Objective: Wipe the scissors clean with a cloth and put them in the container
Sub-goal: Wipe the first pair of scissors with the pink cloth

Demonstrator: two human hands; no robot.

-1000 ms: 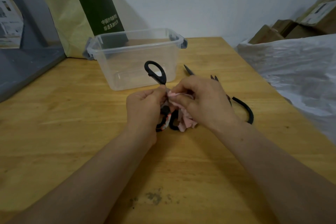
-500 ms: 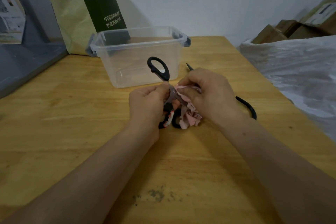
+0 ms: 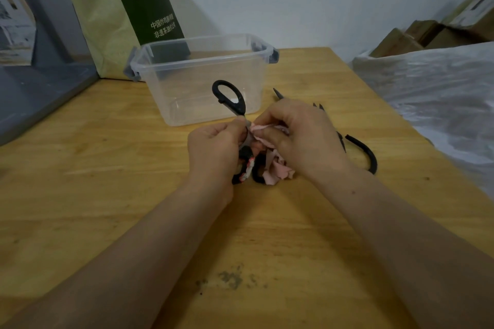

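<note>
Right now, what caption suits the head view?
Left hand holds scissors; right hand pinches pink cloth on them, before clear container.

On the tabletop (image 3: 107, 168), the container (image 3: 187, 67) stands at the back, with a bag (image 3: 112, 21) behind it. Before the container, the left hand (image 3: 213, 152) and right hand (image 3: 302, 139) meet around scissors (image 3: 230, 96) and cloth (image 3: 278, 171). Other scissors (image 3: 366, 152) lie just right of the right hand.

left hand (image 3: 213, 152) gripping scissors (image 3: 235, 107), right hand (image 3: 304, 139) pinching pink cloth (image 3: 278, 172), blades seemingly hidden
</note>
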